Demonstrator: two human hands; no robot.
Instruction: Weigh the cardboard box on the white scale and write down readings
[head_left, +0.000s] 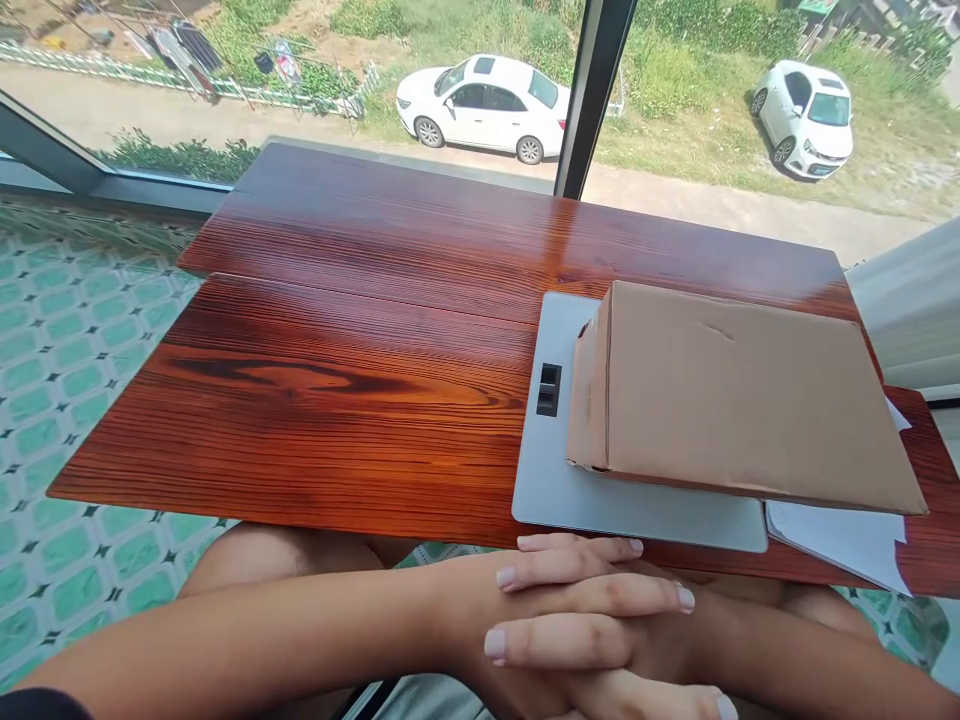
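My left hand (491, 605) and my right hand (585, 642) are clasped over my lap, just in front of the table's near edge. Their fingers are interlaced, each set lying across the back of the other hand. No object shows between them, though the palms are hidden. Closest to the hands is a flat silver-grey scale (541, 460) with a small dark display panel (549, 390) on its left side. A closed brown cardboard box (742, 395) rests on top of it, covering most of its surface and overhanging to the right.
The reddish-brown wooden table (322, 400) has a seam between its boards. White paper sheets (836, 540) stick out beneath the box at the right. Behind the table stands a window with a dark frame post (589, 100). A pale curtain (911, 300) hangs at the right; green-patterned tiles (82, 380) cover the floor.
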